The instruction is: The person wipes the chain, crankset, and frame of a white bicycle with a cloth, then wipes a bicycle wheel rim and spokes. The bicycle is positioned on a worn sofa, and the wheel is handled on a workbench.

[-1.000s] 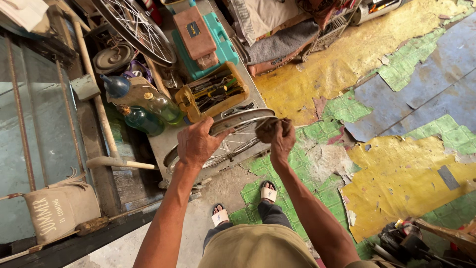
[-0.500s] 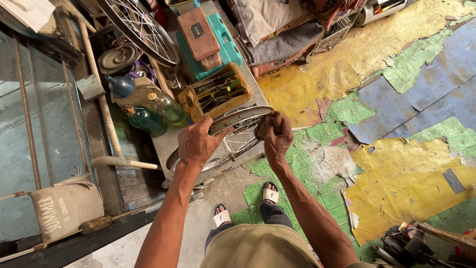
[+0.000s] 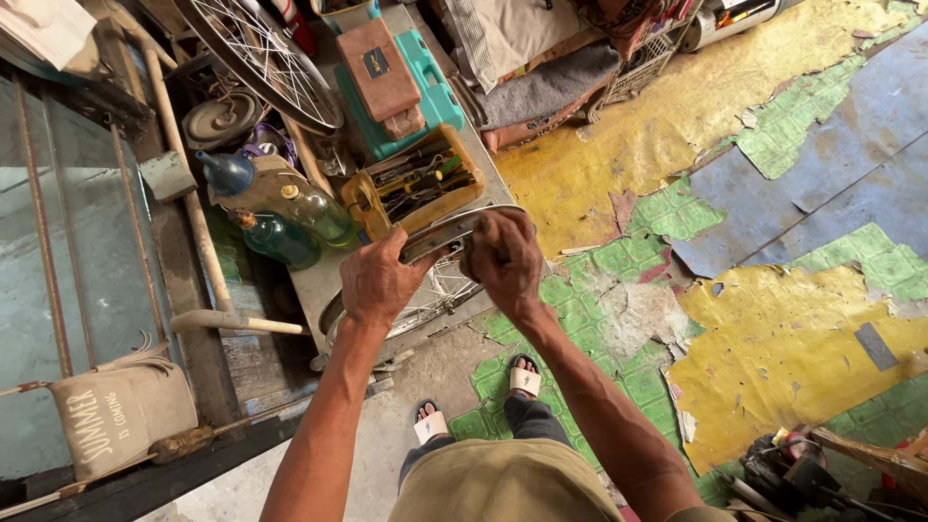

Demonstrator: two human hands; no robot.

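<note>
We see the left hand closed on the rim of a spoked wheel, while the right hand presses on the rim at its two o'clock, fingers curled, perhaps around a rag. The wheel stands before a yellow toolbox at twelve o'clock. We judge rim work underway; continuing calls for a steady grip.

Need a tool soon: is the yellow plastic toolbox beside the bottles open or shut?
Open. The yellow plastic toolbox shows no lid over it, and hand tools lie exposed inside its compartment.
</note>
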